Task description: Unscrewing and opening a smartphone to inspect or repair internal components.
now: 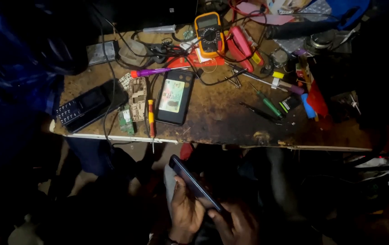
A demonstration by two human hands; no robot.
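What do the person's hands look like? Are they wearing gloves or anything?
No gloves: both the left hand and the right hand are bare, with no rings that show. Something dark sits at the left wrist, maybe a strap, but the dim light hides it. No sleeves are visible.

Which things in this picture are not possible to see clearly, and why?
- Head view: the screen of the dark smartphone faces away, seen edge-on, so what it shows is hidden.
- Fingers of the left hand and right hand are partly behind the phone and in shadow.
- Area below the workbench is too dark.
- Top right clutter is cut by the edge.
- The multimeter dial setting is too small.
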